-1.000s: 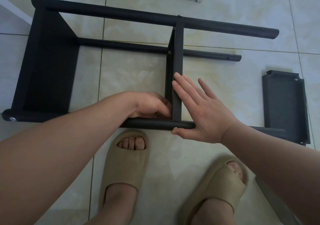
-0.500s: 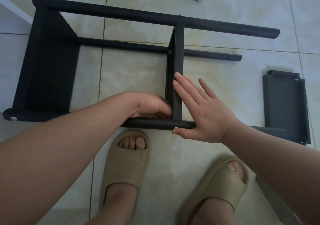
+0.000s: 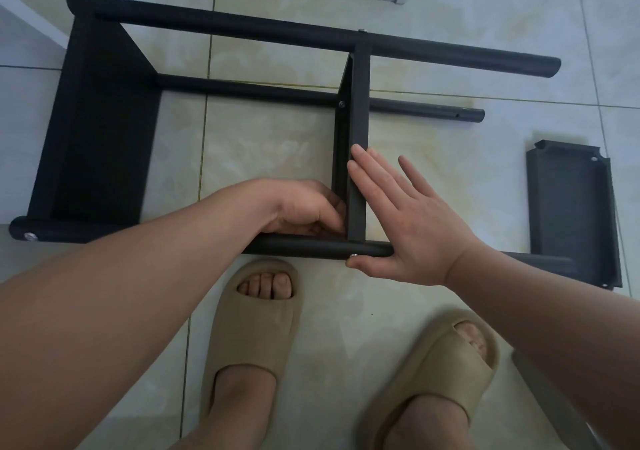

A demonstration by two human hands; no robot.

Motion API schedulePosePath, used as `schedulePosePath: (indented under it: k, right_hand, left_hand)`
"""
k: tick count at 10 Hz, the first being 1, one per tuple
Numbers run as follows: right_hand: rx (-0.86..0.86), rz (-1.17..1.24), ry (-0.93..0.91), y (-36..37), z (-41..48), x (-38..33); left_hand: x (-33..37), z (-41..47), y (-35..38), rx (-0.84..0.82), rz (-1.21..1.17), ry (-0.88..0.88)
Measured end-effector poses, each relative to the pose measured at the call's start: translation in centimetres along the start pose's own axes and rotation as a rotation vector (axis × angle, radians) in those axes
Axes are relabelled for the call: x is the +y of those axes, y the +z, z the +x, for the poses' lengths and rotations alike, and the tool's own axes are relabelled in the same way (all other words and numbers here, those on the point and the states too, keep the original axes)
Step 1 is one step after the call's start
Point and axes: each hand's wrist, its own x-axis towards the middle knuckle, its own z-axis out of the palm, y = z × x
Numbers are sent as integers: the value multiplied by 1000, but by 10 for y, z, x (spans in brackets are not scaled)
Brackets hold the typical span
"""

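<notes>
A black metal rack frame [image 3: 221, 26] lies on its side on the tiled floor, with long round tubes and a shelf panel [image 3: 100, 130] at its left end. A middle shelf panel [image 3: 358, 103] stands across the frame between the tubes. My right hand [image 3: 405, 217] lies flat with straight fingers against that panel's right face, thumb under the near tube [image 3: 311, 247] beside a screw head. My left hand [image 3: 304, 207] is curled at the inner corner where the panel meets the near tube; what its fingertips hold is hidden.
A loose black shelf panel [image 3: 575, 217] lies on the floor at the right, over the end of the near tube. My two feet in beige slippers [image 3: 256, 328] stand just in front of the frame. A white wall base runs along the top.
</notes>
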Motion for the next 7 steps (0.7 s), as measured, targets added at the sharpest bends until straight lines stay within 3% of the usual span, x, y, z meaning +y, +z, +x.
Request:
schedulePosePath:
  k: [4, 7]
  right_hand:
    - [-5, 0, -3, 0, 1, 0]
    - [12, -6, -9, 2, 1, 1]
  left_hand:
    - [-2, 1, -1, -49, -30, 7]
    - [0, 0, -1, 10, 10, 2]
